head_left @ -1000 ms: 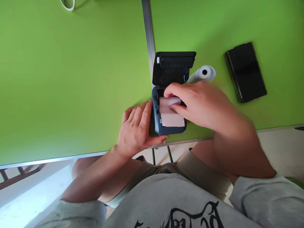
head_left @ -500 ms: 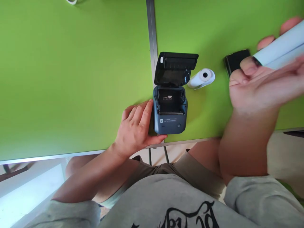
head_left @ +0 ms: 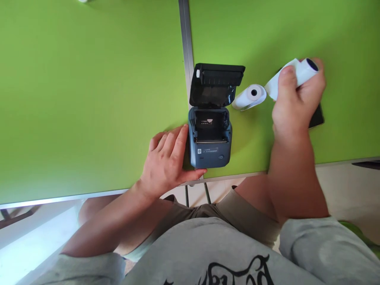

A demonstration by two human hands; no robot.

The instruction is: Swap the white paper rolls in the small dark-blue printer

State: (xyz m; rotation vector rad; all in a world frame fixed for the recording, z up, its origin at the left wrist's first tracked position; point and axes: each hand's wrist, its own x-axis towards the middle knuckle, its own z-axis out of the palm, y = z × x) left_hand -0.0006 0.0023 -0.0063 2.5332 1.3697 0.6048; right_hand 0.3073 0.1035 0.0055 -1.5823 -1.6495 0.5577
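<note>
A small blue-grey label printer (head_left: 210, 155) stands near the table's front edge, its black lid (head_left: 218, 85) raised and its paper bay exposed. My left hand (head_left: 168, 156) grips the printer's near left corner, fingers along the left side and thumb against the front. In my right hand (head_left: 292, 103) is a white paper roll (head_left: 303, 73) with a dark core and a loose end of paper hanging toward the left. A second white paper roll (head_left: 248, 97) lies just right of the printer, close to that loose end. Part of a dark flat object (head_left: 318, 118) shows beneath my right hand.
The green tabletop (head_left: 89, 99) is split by a metal seam (head_left: 186, 39) running behind the printer. Its metal-trimmed front edge lies just in front of the printer. Part of a white object (head_left: 83, 0) is cut off at the top left.
My right hand has turned over and moved left with the paper roll, nearer the second roll. The roll's core end now faces up to the right. My left hand stays on the printer.
</note>
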